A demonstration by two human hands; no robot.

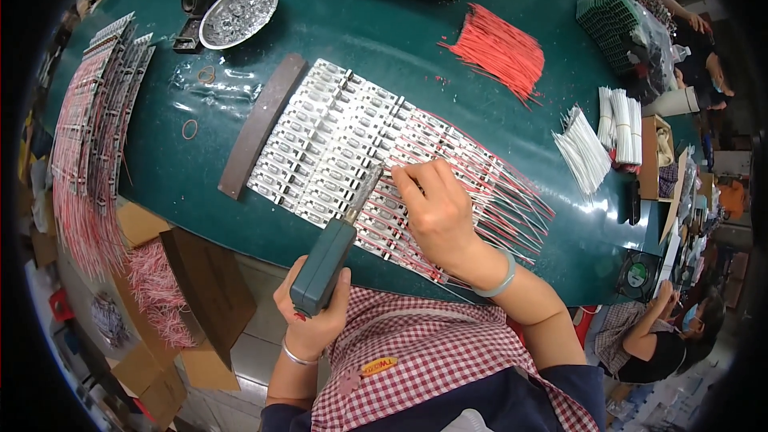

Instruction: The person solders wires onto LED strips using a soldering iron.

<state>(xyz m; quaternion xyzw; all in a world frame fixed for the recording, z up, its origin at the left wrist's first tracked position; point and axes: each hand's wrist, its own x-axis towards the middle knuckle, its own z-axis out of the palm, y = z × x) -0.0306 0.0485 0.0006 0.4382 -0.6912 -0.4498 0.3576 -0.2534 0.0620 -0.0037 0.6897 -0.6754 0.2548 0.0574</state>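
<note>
A white panel of small circuit boards point(320, 136) lies on the green table, with rows of metal parts across it. Red and white wires point(512, 208) stick out from its right side. My left hand point(308, 336) is wrapped round the green body of a gun-shaped soldering tool point(324, 260), whose long metal tip points at the panel's middle. Right beside that tip, the thumb and index finger of my right hand point(438, 216) pinch a thin wire against the panel. The wire's end is mostly hidden by my fingertips.
A dark curved bar point(260, 128) borders the panel's left edge. Beyond it stands a metal bowl point(210, 28) of shiny scraps. Red wires point(500, 48) and white wires point(582, 152) lie at right, a small fan point(638, 274) nearer. Wired panels point(96, 120) stand left, above an open carton point(212, 280).
</note>
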